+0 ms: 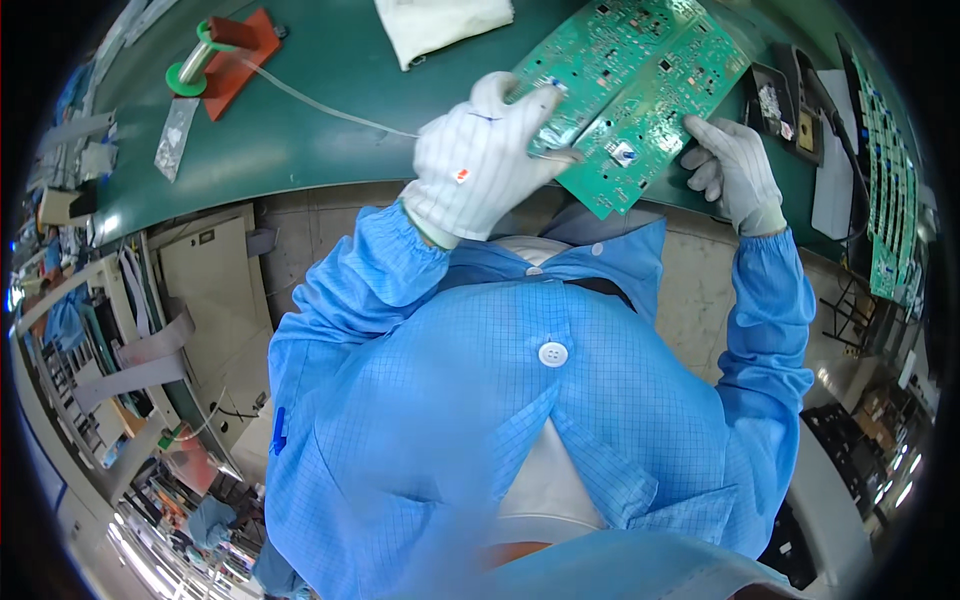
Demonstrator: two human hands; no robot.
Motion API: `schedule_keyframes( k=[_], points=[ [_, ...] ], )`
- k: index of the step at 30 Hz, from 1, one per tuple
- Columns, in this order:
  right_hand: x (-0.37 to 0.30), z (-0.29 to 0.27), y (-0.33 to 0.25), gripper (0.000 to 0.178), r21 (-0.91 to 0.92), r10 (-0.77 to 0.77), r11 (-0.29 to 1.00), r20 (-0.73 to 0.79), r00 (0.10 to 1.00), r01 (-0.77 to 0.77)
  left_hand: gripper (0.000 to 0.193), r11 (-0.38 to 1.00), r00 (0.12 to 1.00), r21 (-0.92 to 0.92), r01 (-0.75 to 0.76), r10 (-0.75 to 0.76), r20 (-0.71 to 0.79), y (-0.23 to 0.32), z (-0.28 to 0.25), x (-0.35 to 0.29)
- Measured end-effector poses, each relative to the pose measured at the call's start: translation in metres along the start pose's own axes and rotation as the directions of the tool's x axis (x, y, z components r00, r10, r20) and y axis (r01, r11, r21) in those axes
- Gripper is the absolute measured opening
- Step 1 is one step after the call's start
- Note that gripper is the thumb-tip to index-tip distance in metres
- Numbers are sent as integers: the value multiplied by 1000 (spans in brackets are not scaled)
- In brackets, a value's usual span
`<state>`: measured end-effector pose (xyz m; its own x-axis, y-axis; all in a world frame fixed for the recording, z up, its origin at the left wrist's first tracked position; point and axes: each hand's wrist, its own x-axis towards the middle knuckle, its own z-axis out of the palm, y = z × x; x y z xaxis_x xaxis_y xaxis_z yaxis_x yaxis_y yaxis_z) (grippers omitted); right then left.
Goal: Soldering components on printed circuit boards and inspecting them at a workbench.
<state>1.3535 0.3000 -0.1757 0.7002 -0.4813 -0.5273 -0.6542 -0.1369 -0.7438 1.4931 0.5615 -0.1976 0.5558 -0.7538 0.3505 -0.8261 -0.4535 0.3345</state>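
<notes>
A green circuit board [655,125] made of joined panels, with many small parts on it, lies at the front edge of the green bench. My left hand [480,160], in a white striped glove, hovers at its left edge with thumb and forefinger spread apart. A pale strand [320,108] runs from a spool to this hand and disappears behind it; whether the fingers touch it is hidden. My right hand [738,172], also gloved, has its thumb on the board's right edge and the other fingers curled beneath.
The spool [190,75] sits on a red stand [243,65] at the bench's far left, near a clear plastic strip [176,138]. A white cloth [440,30] lies at the back. Right of the board are a dark holder [770,100] and a rack of upright green boards [885,190].
</notes>
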Motion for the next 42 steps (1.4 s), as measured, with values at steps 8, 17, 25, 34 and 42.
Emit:
schedule_keyframes(
  k=[8,17,25,34,42],
  points=[
    [-5,7,-2,50,35,6,999,-72,997,-3,52,992,993,126,-32,46,-110,-18,11,0],
    [-58,-4,22,27,126,-255,949,-240,937,290,39,986,991,129,108,-97,-90,-36,8,17],
    [-138,-14,-13,22,-618,-651,648,-147,745,445,31,764,978,-636,112,29,208,-74,-40,14],
    [-93,32,-32,32,-798,-892,-145,361,271,585,32,604,952,-744,285,-270,146,-57,-72,-23],
    [-77,48,-31,28,-787,-886,-230,413,211,572,44,518,911,-760,393,-330,246,-67,-68,-44]
  ],
)
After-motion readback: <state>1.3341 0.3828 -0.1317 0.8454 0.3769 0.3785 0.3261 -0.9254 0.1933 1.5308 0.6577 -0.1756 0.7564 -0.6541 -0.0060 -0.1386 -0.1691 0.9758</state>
